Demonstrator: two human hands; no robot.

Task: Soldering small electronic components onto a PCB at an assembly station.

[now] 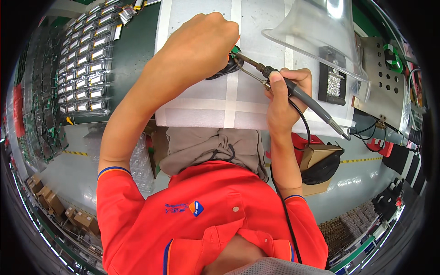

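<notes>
My right hand is closed round the grey handle of a soldering iron. A thin metal feed tube runs alongside the iron's shaft, and both point left toward my left hand. That hand is bent over with its fingers closed and mostly hidden. A small green circuit board shows at its fingertips, with the iron's tip right beside it. Under the left hand lies a black item, largely covered, whose kind I cannot make out. All this is over a white padded work surface marked with pale tape strips.
Rows of silver battery cells lie on the left. To the right stand a clear plastic hood, a black tray of small metal bits and a perforated metal box. The iron's black cable hangs past my right forearm.
</notes>
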